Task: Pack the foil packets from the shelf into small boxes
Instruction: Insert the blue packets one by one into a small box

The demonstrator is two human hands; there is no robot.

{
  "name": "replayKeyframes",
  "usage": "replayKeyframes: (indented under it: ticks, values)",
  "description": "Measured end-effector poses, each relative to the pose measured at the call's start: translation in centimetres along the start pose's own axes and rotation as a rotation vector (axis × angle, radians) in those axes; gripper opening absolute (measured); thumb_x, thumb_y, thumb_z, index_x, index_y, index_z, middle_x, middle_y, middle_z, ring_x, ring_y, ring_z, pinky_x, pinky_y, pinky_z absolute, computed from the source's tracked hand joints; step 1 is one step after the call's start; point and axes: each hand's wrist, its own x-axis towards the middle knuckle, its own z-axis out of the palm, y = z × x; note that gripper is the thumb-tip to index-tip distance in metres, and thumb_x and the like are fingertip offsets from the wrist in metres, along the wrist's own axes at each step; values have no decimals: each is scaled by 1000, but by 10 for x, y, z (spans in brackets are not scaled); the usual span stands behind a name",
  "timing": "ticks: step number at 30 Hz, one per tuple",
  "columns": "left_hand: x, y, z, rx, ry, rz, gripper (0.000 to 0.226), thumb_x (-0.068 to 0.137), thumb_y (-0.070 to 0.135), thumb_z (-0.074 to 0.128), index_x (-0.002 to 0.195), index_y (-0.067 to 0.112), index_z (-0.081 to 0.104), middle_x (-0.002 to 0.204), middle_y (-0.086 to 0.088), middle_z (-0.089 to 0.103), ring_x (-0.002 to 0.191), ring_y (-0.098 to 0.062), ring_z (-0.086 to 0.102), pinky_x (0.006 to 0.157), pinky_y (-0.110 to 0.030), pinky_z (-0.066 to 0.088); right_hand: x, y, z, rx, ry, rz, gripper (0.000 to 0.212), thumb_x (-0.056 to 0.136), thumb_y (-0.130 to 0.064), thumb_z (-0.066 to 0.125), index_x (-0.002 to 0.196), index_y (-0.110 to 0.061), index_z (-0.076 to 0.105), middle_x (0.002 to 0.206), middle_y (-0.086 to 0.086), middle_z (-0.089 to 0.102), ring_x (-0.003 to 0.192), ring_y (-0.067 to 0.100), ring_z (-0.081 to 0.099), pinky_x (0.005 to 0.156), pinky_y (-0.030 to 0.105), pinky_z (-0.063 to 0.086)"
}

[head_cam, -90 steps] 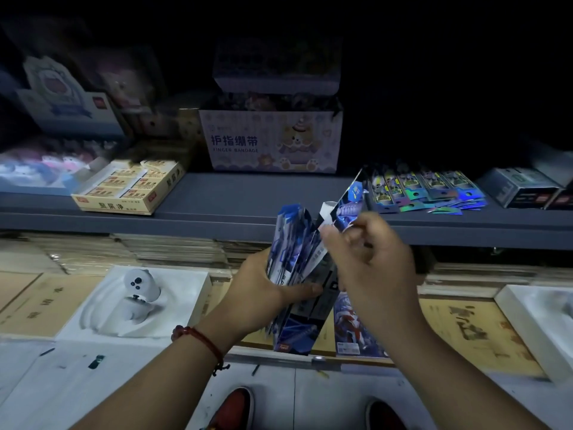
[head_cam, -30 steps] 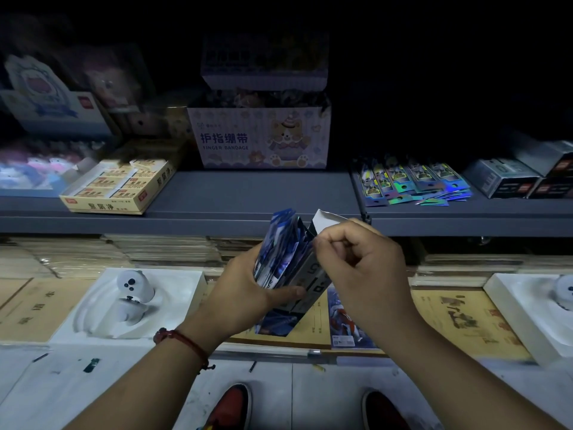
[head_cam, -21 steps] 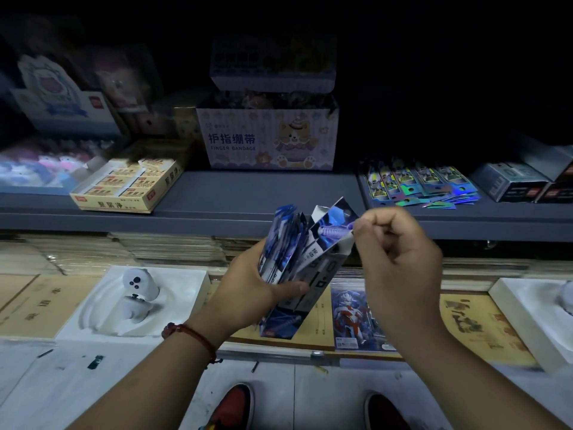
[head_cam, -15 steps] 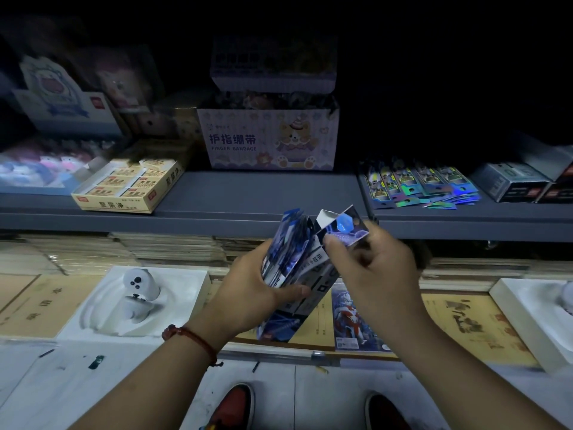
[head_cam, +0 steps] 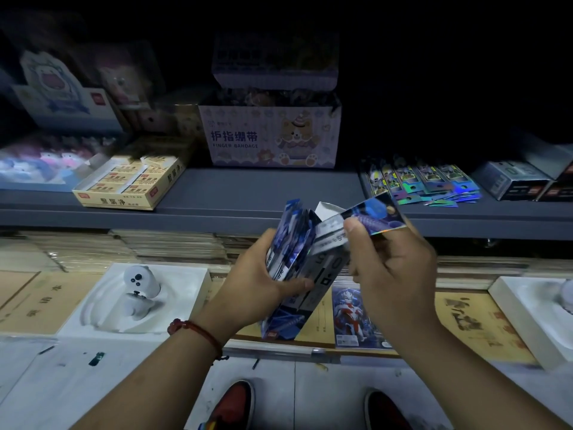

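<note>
My left hand (head_cam: pixel 260 283) grips a small blue and grey box (head_cam: pixel 316 283) upright in front of the shelf, together with a bundle of blue foil packets (head_cam: pixel 293 234) sticking out of its top. My right hand (head_cam: pixel 393 268) pinches the box's open top flap (head_cam: pixel 376 214), which is bent out to the right. Several more foil packets (head_cam: pixel 421 184) lie fanned on the grey shelf (head_cam: pixel 248 197) at the right. A single packet with a red and silver figure (head_cam: pixel 352 318) lies flat on the lower counter under my hands.
On the shelf stand a yellow eraser box (head_cam: pixel 130 184), a finger bandage carton (head_cam: pixel 269 135) and dark small boxes (head_cam: pixel 524 181) at the far right. White trays (head_cam: pixel 136 299) and brown notebooks (head_cam: pixel 477 324) fill the lower counter. My shoes show below.
My right hand pressed on the box top, then pulled the flap up and out to the right. The left hand kept its hold on the box and packets.
</note>
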Motion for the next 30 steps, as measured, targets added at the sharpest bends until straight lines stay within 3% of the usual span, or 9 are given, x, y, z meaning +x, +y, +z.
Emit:
replayKeyframes:
  ticks: [3, 7, 12, 16, 19, 20, 23, 25, 30]
  values:
    - [0, -3, -3, 41, -2, -6, 61, 75, 25, 91, 123, 35, 54, 110, 18, 72, 96, 2, 70, 78, -21, 60, 5, 1, -7, 98, 90, 101, 39, 105, -21, 56, 66, -17, 61, 51, 9, 54, 40, 15, 51, 43, 29, 43]
    - [-1, -6, -8, 60, 9, -46, 47, 75, 28, 90, 113, 34, 63, 102, 18, 75, 90, 2, 71, 71, -16, 58, 16, 4, -20, 153, 225, 167, 53, 107, -25, 51, 54, -18, 51, 46, 10, 54, 37, 23, 48, 45, 28, 42]
    - [-3, -8, -12, 38, 21, -74, 33, 77, 22, 88, 102, 30, 67, 88, 24, 75, 83, 5, 71, 62, -8, 52, 25, 7, -32, 180, 341, 201, 43, 103, -21, 56, 62, -13, 45, 43, 3, 52, 36, 22, 45, 43, 29, 40]
    - [-3, -8, -10, 68, 24, -70, 35, 77, 26, 88, 103, 31, 66, 93, 18, 75, 89, 0, 72, 65, -12, 56, 21, 17, -31, 117, 243, 225, 41, 101, -20, 59, 66, -2, 47, 44, 11, 50, 36, 25, 44, 42, 27, 35]
    - [-3, -8, -7, 103, 13, -62, 41, 76, 31, 88, 111, 29, 66, 103, 14, 75, 93, -6, 73, 73, -19, 61, 17, 23, -25, 1, 140, 193, 47, 97, -29, 60, 69, 7, 50, 51, 29, 50, 42, 41, 46, 42, 40, 37]
    - [-3, -7, -5, 111, 11, -60, 41, 76, 32, 88, 111, 30, 66, 103, 14, 75, 93, -5, 73, 73, -20, 61, 16, 23, -23, -48, 97, 178, 44, 97, -28, 63, 70, 6, 53, 51, 26, 52, 46, 43, 47, 45, 40, 37]
    - [-4, -5, -3, 112, 15, -47, 37, 76, 31, 88, 104, 36, 64, 98, 16, 75, 89, 0, 71, 67, -14, 57, 14, 28, -18, -196, -106, 169, 22, 93, -22, 69, 78, -8, 61, 57, 7, 56, 48, 19, 46, 49, 30, 33]
    - [-4, -4, -1, 116, 13, -40, 37, 76, 31, 88, 102, 36, 64, 97, 17, 74, 90, 2, 70, 65, -13, 56, 13, 28, -16, -237, -222, 174, 13, 91, -21, 73, 92, -19, 60, 64, 0, 54, 55, 13, 47, 55, 24, 36]
    - [-4, -3, -1, 115, 17, -41, 39, 75, 32, 88, 105, 34, 64, 96, 17, 74, 89, 4, 70, 64, -10, 55, 12, 24, -14, -140, -205, 182, 24, 91, -20, 75, 105, -24, 55, 69, -3, 53, 56, 11, 47, 58, 26, 41]
